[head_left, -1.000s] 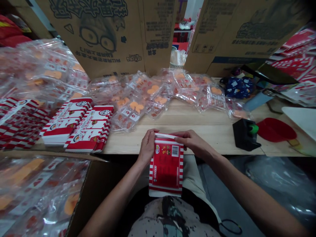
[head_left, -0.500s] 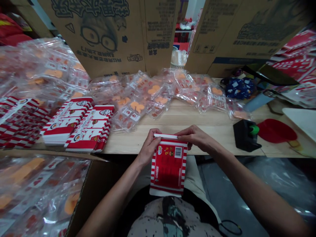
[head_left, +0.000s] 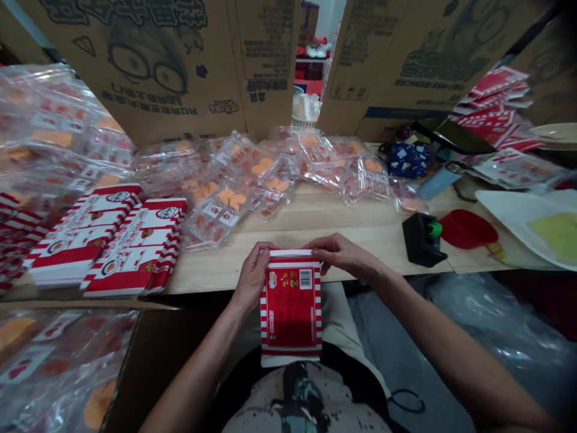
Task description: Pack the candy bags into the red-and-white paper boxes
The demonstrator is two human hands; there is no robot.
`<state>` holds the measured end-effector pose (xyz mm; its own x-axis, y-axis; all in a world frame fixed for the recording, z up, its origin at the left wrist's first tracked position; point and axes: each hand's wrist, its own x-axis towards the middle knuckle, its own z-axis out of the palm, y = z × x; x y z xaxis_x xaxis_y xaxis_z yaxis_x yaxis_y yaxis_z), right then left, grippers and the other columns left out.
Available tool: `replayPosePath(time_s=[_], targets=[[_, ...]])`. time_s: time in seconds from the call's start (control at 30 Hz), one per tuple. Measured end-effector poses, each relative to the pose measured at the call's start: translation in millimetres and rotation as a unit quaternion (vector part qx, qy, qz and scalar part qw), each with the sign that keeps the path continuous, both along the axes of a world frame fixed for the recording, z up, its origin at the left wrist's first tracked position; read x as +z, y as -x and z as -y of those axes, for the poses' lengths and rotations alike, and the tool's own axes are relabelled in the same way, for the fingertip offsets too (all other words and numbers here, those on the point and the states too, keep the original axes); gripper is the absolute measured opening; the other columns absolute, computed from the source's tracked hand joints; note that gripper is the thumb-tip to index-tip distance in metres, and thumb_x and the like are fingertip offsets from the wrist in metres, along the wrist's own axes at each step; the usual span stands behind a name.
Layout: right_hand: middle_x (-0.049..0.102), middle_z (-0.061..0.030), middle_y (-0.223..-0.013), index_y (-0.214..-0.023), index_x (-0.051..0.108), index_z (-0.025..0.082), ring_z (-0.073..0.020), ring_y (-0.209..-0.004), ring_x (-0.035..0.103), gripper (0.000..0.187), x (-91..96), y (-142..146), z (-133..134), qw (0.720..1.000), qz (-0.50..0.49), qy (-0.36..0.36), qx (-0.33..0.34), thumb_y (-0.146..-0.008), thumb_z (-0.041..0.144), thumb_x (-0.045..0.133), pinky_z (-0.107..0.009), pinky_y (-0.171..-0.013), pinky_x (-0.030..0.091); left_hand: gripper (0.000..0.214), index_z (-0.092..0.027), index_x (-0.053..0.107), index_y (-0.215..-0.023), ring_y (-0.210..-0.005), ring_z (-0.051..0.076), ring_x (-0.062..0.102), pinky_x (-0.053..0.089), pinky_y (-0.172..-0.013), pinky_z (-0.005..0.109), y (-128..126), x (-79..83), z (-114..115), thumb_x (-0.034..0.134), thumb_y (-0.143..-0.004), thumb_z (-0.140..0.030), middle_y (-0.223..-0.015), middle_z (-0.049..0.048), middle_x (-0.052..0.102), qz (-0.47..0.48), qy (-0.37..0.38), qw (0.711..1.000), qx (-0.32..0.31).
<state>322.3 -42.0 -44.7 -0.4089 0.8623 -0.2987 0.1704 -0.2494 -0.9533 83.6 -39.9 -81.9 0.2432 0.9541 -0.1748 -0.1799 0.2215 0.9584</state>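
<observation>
A flat red-and-white striped cardboard box [head_left: 292,313] with a barcode lies over my lap, its top end at the table's front edge. My left hand [head_left: 253,273] grips its upper left corner, fingers bent around the side. At the upper right corner my right hand [head_left: 336,254] pinches the white top flap [head_left: 293,253] between thumb and fingers. The fingertips behind the box are hidden. To the left lie two stacks of similar flat boxes, the nearer stack [head_left: 135,246] and the farther stack [head_left: 88,228].
Clear plastic packets [head_left: 234,198] with orange pieces spread along the back. A black tape dispenser [head_left: 421,239], a red scoop [head_left: 469,228] and a white tray [head_left: 518,207] stand right. An open carton [head_left: 148,355] of packets is at lower left. Large cardboard boxes [head_left: 180,72] stand behind.
The view has turned slightly to the right, so most things appear shifted left. Both hands still hold the box at its top corners; the left fingers sit more at its side.
</observation>
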Motion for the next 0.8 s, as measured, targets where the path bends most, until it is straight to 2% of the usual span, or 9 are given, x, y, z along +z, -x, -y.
replayPosePath(time_s=[0.1,0.17,0.27,0.4,0.5,0.57,0.63,0.7,0.8], targets=[[0.073,-0.0034,-0.075,-0.109,0.078,0.013,-0.0129,-0.061,0.064,0.035,-4.3,2.9,2.6,0.997,0.054,-0.058,-0.013,-0.083,0.029,0.059,-0.023,-0.055,0.053,0.033,-0.022,0.058,-0.100,-0.059,0.010,0.051,0.041,-0.054,0.018,0.8,0.0,0.8,0.065,-0.088,-0.052,-0.072,-0.0048,0.058,0.010,0.011,1.000,-0.009],[0.074,-0.0028,-0.075,-0.109,0.078,0.013,-0.0131,-0.061,0.064,0.036,-3.6,3.8,4.0,0.995,0.077,-0.069,-0.007,-0.084,0.024,0.055,-0.023,-0.055,0.053,0.033,-0.022,0.059,-0.099,-0.058,0.009,0.051,0.041,-0.054,0.018,0.8,-0.5,1.1,0.067,-0.087,-0.051,-0.071,-0.0050,0.058,0.015,0.015,1.000,-0.021],[0.077,-0.0037,-0.082,-0.109,0.079,0.015,-0.0159,-0.071,0.068,0.036,2.3,4.1,8.2,0.987,0.122,-0.106,0.005,-0.085,0.019,0.052,-0.024,-0.062,0.054,0.032,-0.021,0.062,-0.095,-0.059,0.009,0.051,0.042,-0.055,0.018,2.7,-3.3,1.6,0.069,-0.087,-0.051,-0.073,-0.0048,0.059,0.011,0.007,1.000,-0.027],[0.079,-0.0066,-0.104,-0.110,0.078,0.019,-0.0198,-0.091,0.072,0.035,8.9,4.3,21.1,0.960,0.181,-0.213,0.011,-0.092,0.019,0.048,-0.029,-0.078,0.055,0.034,-0.020,0.067,-0.094,-0.073,0.013,0.060,0.048,-0.067,0.022,11.7,-10.4,1.6,0.067,-0.089,-0.053,-0.085,0.0003,0.067,-0.015,-0.047,0.998,-0.037],[0.075,-0.0094,-0.116,-0.122,0.070,0.020,-0.0216,-0.102,0.070,0.034,2.6,6.5,33.8,0.944,0.173,-0.281,0.014,-0.097,0.025,0.049,-0.034,-0.088,0.054,0.034,-0.018,0.072,-0.093,-0.091,0.018,0.066,0.052,-0.081,0.026,20.0,-13.7,1.0,0.076,-0.083,-0.050,-0.099,0.0054,0.072,-0.033,-0.098,0.994,-0.047],[0.072,-0.0110,-0.120,-0.130,0.063,0.019,-0.0223,-0.105,0.068,0.037,-7.5,10.4,41.6,0.938,0.159,-0.306,-0.015,-0.095,0.024,0.052,-0.036,-0.090,0.054,0.035,-0.017,0.074,-0.093,-0.090,0.019,0.067,0.053,-0.080,0.027,23.4,-13.7,0.9,0.086,-0.073,-0.043,-0.099,0.0060,0.073,-0.035,-0.086,0.994,-0.050],[0.072,-0.0098,-0.112,-0.126,0.061,0.019,-0.0209,-0.098,0.068,0.035,-19.2,15.7,47.8,0.943,0.137,-0.293,-0.071,-0.093,0.021,0.054,-0.034,-0.084,0.054,0.038,-0.016,0.075,-0.094,-0.079,0.017,0.067,0.054,-0.073,0.028,24.2,-11.8,1.4,0.091,-0.066,-0.038,-0.091,0.0051,0.075,-0.036,-0.043,0.997,-0.047],[0.072,-0.0063,-0.099,-0.113,0.064,0.020,-0.0186,-0.087,0.067,0.023,-28.9,20.6,52.1,0.954,0.100,-0.251,-0.130,-0.092,0.021,0.055,-0.030,-0.076,0.053,0.038,-0.016,0.075,-0.092,-0.072,0.017,0.067,0.055,-0.071,0.029,23.1,-8.2,2.5,0.092,-0.065,-0.037,-0.086,0.0049,0.075,-0.034,-0.005,0.999,-0.042],[0.072,-0.0039,-0.091,-0.097,0.066,0.020,-0.0179,-0.082,0.066,0.011,-35.1,23.1,55.3,0.965,0.047,-0.200,-0.166,-0.091,0.025,0.059,-0.029,-0.073,0.053,0.036,-0.016,0.074,-0.092,-0.075,0.018,0.069,0.056,-0.073,0.031,19.6,-0.9,5.8,0.091,-0.067,-0.037,-0.091,0.0061,0.077,-0.023,0.011,0.998,-0.056]])
